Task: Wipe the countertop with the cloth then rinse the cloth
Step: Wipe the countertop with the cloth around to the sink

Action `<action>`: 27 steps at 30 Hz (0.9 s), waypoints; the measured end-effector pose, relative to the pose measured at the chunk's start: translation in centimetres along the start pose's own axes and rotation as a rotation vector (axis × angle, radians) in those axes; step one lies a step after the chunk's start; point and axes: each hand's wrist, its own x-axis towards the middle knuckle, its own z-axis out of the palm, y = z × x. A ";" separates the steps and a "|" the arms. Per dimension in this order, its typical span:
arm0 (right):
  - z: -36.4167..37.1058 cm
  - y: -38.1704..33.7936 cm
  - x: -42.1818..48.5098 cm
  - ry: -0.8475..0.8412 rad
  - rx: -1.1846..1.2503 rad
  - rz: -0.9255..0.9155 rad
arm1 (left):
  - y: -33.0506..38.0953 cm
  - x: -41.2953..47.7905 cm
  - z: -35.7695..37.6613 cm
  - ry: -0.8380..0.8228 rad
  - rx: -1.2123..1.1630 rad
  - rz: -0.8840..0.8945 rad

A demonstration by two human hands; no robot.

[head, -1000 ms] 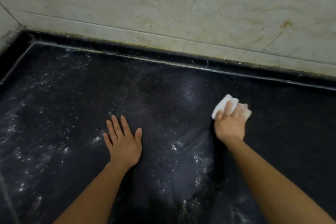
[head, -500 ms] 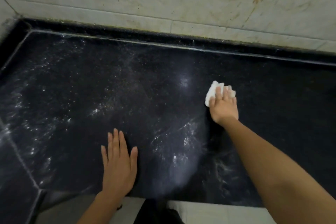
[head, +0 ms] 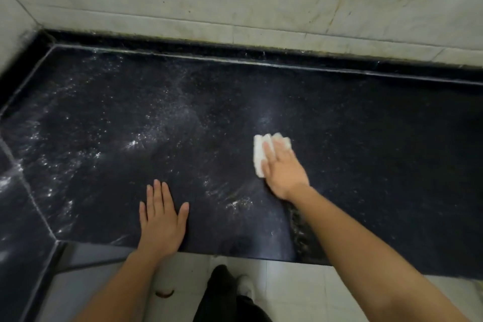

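White cloth (head: 258, 157) under the right grip (head: 285, 174), fingers straight, on black countertop (head: 379, 151) — left grip (head: 162, 222) flat, empty.

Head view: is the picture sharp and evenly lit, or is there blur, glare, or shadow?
Head view: the light is dim and uneven. The right hand and cloth look slightly blurred, while the left hand is sharper. White specks and streaks glint on the countertop, mostly on its left. Its right part lies dark, without glare.
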 end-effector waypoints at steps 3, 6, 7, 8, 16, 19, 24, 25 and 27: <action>0.1 3.4 -1.4 -0.042 0.088 0.258 | 0.1 0.0 0.0 -0.007 0.020 -0.008; 1.1 1.4 -2.6 -0.033 0.111 0.433 | 0.2 0.0 0.0 0.006 0.036 -0.006; 1.8 0.0 -3.1 -0.025 0.115 0.438 | 0.2 0.0 0.0 0.006 0.039 -0.006; 2.4 -1.6 -3.7 -0.021 0.084 0.383 | 0.2 0.0 0.0 0.001 0.039 -0.007; 1.6 -2.7 -6.1 -0.033 0.038 -0.222 | 0.1 0.2 -0.1 -0.034 0.053 -0.020; 0.7 2.0 -4.8 -0.005 0.011 0.098 | 0.1 0.2 0.0 -0.026 0.052 -0.014; 0.0 7.0 -8.1 -0.034 0.116 0.337 | 0.0 0.2 0.1 -0.037 0.044 -0.008; 0.2 6.9 -9.2 -0.017 0.136 0.354 | 0.0 0.2 0.0 -0.040 0.041 -0.004; 1.0 5.9 -11.3 0.031 0.151 0.400 | -0.1 0.1 0.1 -0.039 0.031 0.003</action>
